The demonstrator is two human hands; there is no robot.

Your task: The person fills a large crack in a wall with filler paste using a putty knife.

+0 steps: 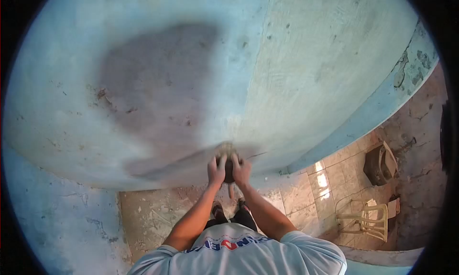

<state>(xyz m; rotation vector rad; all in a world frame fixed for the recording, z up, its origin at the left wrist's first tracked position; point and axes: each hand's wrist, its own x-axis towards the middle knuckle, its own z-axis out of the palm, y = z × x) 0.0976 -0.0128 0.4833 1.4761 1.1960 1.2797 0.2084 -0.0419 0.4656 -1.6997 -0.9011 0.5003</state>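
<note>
My left hand (216, 170) and my right hand (242, 171) are side by side, both closed around a dark hand tool (229, 172) with a short brown handle pointing down. The tool is held against or very near the lower part of a pale blue wall (306, 50). Its far end, between my fingertips, is blurred, so I cannot make out its exact kind. Around my hands the wall shows a large patch of shadow, and a smoother pale green-grey area lies up and to the right.
Below me is a dusty tiled floor (296, 194), with my feet close to the wall. At the right stand a plastic chair (375, 221) and a dark boxy object (379, 166). Another blue wall (81, 217) rises at the left.
</note>
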